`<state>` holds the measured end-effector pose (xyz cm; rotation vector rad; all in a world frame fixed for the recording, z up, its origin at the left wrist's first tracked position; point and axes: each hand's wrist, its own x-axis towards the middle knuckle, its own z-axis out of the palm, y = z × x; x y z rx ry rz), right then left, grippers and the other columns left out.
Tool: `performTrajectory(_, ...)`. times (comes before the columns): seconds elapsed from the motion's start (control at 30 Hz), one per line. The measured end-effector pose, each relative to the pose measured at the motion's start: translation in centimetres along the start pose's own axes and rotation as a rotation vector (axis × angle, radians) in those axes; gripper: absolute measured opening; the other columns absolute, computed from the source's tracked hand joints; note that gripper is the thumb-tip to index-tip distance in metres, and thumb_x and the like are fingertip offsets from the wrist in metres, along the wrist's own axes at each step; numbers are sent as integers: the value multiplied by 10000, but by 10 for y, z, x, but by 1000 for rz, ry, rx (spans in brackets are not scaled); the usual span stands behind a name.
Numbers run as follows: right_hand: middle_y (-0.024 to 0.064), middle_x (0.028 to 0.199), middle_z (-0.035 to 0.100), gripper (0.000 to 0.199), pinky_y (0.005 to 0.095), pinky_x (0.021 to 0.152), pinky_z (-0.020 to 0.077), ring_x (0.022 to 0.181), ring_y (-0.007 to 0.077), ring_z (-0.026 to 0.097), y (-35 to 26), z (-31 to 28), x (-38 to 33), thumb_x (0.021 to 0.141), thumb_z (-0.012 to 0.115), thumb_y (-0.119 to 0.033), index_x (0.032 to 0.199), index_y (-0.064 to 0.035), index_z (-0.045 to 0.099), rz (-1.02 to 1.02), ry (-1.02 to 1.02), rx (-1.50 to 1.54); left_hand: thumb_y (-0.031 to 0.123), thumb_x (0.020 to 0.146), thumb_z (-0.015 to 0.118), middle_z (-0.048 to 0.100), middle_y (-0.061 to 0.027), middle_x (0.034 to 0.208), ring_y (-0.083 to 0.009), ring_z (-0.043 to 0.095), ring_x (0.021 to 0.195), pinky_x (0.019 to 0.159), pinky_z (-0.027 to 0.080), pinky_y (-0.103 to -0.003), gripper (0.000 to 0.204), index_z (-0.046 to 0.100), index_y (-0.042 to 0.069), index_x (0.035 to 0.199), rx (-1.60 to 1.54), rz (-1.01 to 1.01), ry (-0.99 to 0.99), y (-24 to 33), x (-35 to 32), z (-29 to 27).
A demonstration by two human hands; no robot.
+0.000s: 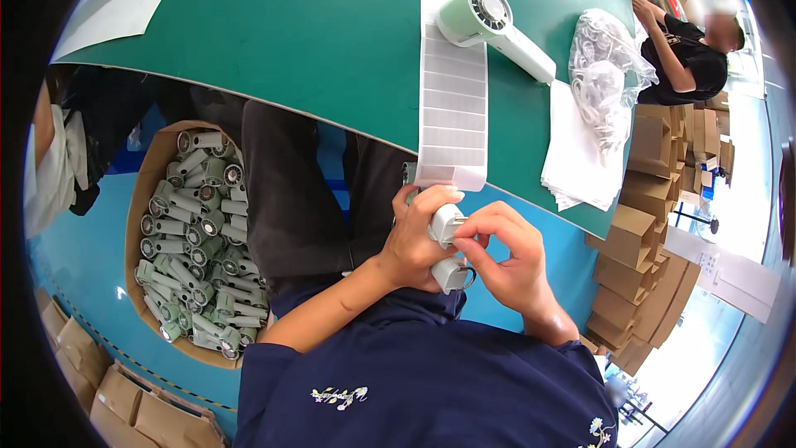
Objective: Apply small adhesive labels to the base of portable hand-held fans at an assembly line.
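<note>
My left hand [413,232] is wrapped around two small handheld fans below the table's front edge. The white handle end of one fan [446,221] pokes out between my fingers, and the handle end of the other fan [448,275] shows below it with a thin dark loop. Their heads are mostly hidden. Thumb and fingers of my right hand [512,255] pinch together at the upper handle end; what they hold is too small to name. A strip of pale labels [453,108] hangs over the table edge just above my hands.
On the green table [315,25] lie another handheld fan [489,21], bagged white cables [604,75] and white papers [580,149]. A carton [137,224] full of fans stands at left. Cardboard boxes [634,232] are stacked at right, near a person in black [692,58].
</note>
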<state>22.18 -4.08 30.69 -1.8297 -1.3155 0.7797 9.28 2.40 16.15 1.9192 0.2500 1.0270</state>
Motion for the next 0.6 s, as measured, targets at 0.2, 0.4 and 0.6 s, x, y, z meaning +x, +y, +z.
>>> performTrajectory(0.2, 81, 894, 667, 166, 294, 623, 521, 712, 173, 640, 0, 0, 1, 842, 785, 44, 977, -26, 718, -9, -2, -36, 269, 551, 885, 499, -170, 1399, -364, 509, 1321, 1052, 307, -624, 419, 784, 183, 949, -10, 1, -1, -1, 0, 0)
performTrajectory(0.4, 78, 886, 672, 192, 303, 617, 536, 720, 188, 662, -4, 6, -1, 825, 793, 44, 986, -39, 729, -28, 75, -131, 278, 542, 889, 502, -169, 1397, -372, 510, 1322, 1054, 307, -623, 438, 774, 183, 954, -15, -7, -15, -1, 0, 0)
performTrajectory(0.6, 74, 903, 685, 217, 318, 634, 566, 736, 208, 684, -1, 12, -6, 820, 798, 40, 1007, -56, 746, -106, 140, -295, 298, 561, 883, 488, -175, 1420, -376, 507, 1331, 1067, 300, -622, 485, 762, 183, 1015, -4, -6, -19, -1, 0, 0)
